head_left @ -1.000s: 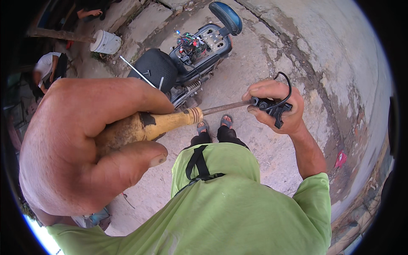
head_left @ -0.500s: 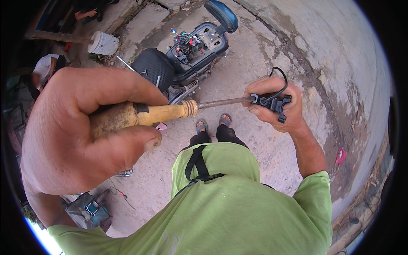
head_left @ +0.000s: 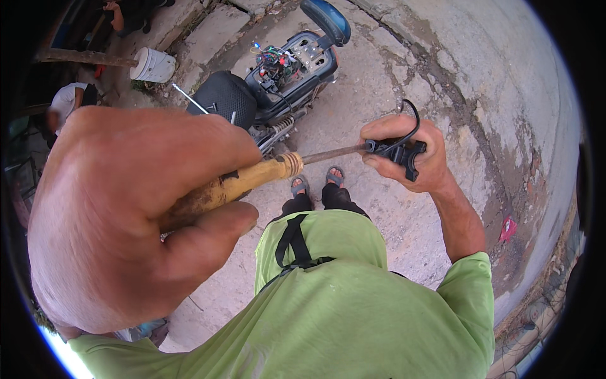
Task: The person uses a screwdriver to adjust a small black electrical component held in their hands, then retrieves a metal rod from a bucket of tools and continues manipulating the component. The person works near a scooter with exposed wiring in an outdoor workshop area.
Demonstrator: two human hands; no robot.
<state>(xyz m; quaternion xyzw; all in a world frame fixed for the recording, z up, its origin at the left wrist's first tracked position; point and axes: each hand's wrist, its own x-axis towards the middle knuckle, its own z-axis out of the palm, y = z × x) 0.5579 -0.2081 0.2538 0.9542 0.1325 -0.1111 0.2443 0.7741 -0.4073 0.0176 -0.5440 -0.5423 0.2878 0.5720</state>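
Observation:
My left hand (head_left: 120,215) is large in the left half of the view, its fingers wrapped round the worn yellow handle of a screwdriver (head_left: 259,177). The thin rusty shaft points right and slightly up. Its tip meets the end of a small black clamp-shaped part (head_left: 409,161) with a curved open jaw and a black cable looping above it. Pinched between thumb and fingers, that part sits in my right hand (head_left: 435,142). The exact spot where the tip sits in the part is too small to make out.
Beyond my hands stands a partly dismantled scooter (head_left: 297,69) with bared coloured wires and a black seat (head_left: 224,95). A white bucket (head_left: 153,65) is at the far left, near a bent-over person (head_left: 66,101). A pink scrap (head_left: 507,228) lies on the cracked concrete at right.
My left hand has turned over the handle, showing more of its back, and the screwdriver now slants more upward. The black part has tilted a little and shifted slightly left with my right hand.

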